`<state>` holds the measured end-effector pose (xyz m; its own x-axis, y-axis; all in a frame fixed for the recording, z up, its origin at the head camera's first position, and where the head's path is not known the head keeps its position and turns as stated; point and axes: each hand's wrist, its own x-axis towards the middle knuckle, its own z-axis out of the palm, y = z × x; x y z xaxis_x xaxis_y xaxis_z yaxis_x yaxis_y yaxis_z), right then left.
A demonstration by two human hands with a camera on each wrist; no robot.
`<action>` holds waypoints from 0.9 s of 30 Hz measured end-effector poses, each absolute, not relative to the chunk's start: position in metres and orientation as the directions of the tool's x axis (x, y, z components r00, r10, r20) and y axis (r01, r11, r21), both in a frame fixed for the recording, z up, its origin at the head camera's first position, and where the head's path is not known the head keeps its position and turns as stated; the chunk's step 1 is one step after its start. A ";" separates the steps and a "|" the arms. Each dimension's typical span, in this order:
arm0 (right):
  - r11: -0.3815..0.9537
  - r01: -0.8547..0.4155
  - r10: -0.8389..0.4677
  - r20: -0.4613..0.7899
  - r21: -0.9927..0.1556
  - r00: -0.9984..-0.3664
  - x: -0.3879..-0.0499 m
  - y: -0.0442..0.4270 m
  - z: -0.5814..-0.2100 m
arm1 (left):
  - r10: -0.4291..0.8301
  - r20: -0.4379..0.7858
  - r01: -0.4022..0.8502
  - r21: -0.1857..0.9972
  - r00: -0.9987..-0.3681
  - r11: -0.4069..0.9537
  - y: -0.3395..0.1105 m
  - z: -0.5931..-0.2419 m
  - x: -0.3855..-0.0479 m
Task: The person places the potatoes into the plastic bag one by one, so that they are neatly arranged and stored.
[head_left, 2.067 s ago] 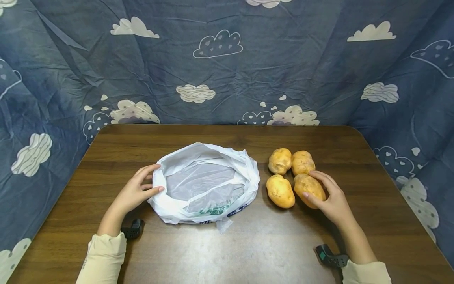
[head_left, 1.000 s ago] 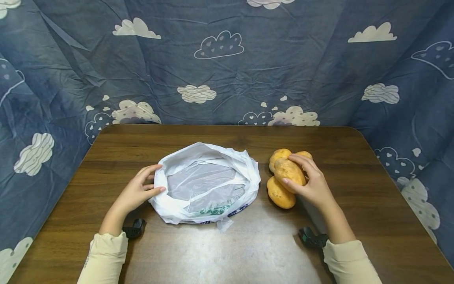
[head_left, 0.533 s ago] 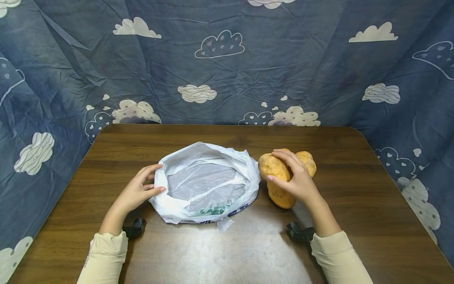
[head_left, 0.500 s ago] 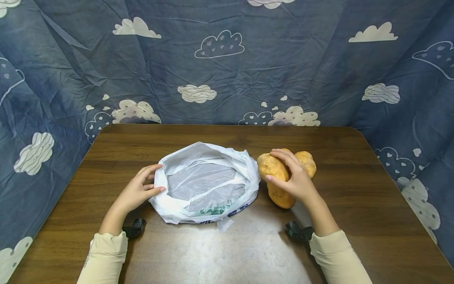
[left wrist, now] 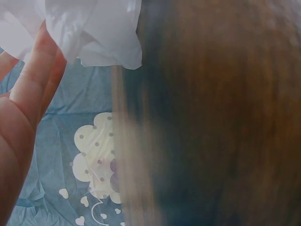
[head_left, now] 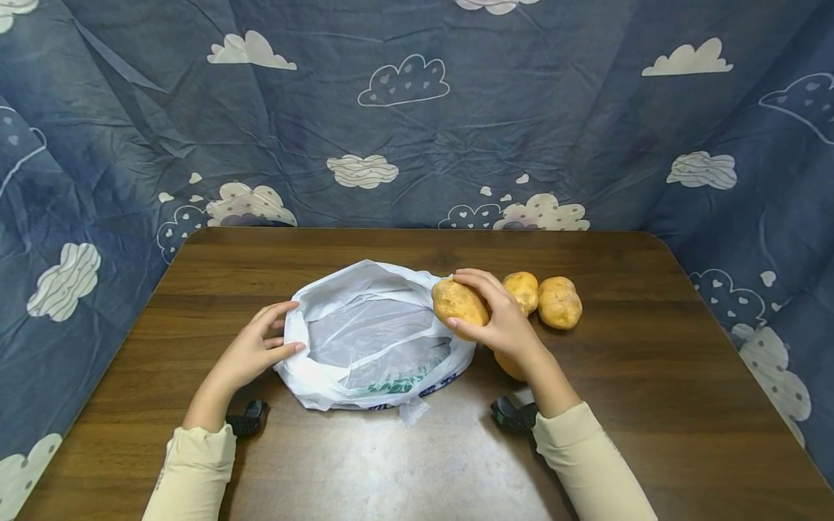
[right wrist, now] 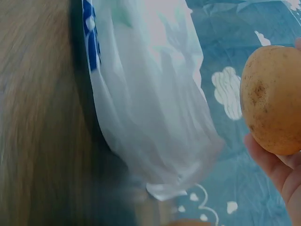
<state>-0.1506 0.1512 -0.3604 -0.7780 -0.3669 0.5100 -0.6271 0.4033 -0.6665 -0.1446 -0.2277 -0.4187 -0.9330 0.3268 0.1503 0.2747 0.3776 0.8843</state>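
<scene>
Brown wood-grain table [head_left: 664, 362] with a white plastic bag [head_left: 378, 333] and three potatoes [head_left: 559, 303] on top

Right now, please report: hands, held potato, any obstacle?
Left hand holding white bag by rim. Right hand gripping potato, raised at bag's right rim, not inside. Bag open, nothing seen blocking.

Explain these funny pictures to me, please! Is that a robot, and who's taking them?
No robot: these are a person's two bare hands. The wide picture comes from a camera worn on the head, looking forward and down. The other two come from little wrist cameras, one on each arm. The right hand holds a potato up at the edge of an open white bag. The left hand holds the bag's opposite rim. Three more potatoes lie on the brown table, two partly hidden.
</scene>
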 end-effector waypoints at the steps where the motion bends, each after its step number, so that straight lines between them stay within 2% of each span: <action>1: 0.395 -0.620 -0.367 0.503 -0.677 -0.783 -0.154 0.149 -0.365 | 0.327 0.152 0.276 0.884 -0.933 0.378 -0.228 -0.419 -0.145; 8: 0.377 -0.643 -0.390 0.515 -0.667 -0.763 -0.179 0.134 -0.397 | 0.322 0.148 0.268 0.889 -0.935 0.371 -0.228 -0.417 -0.144; 16: 0.375 -0.670 -0.459 0.499 -0.641 -0.735 -0.189 0.104 -0.407 | 0.325 0.147 0.272 0.882 -0.934 0.384 -0.225 -0.416 -0.144; 22: 0.320 -0.697 -0.494 0.515 -0.642 -0.701 -0.196 0.079 -0.412 | 0.328 0.183 0.299 0.889 -0.927 0.348 -0.226 -0.418 -0.145; 27: 0.309 -0.695 -0.500 0.511 -0.650 -0.700 -0.198 0.062 -0.415 | 0.333 0.184 0.302 0.888 -0.925 0.347 -0.223 -0.411 -0.141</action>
